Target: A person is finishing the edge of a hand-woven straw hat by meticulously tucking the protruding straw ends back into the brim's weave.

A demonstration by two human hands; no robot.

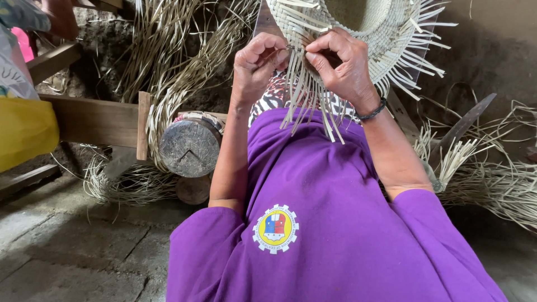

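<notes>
A pale woven straw hat (386, 25) with many loose strip ends hanging from its rim is at the top centre, above my lap. My left hand (256, 61) pinches loose straw strips (305, 103) at the rim's near edge. My right hand (342, 61), with a dark bracelet at the wrist, grips the rim just beside it, fingers closed on the weave. Both hands nearly touch each other. My purple shirt (319, 223) fills the lower centre.
A round wooden block (190, 146) sits left of my lap next to a wooden beam (92, 120). Bundles of dried straw (168, 50) lie behind and at the right (492, 184). A long dark blade (464, 126) lies on the right. Another person's yellow garment (25, 131) is at far left.
</notes>
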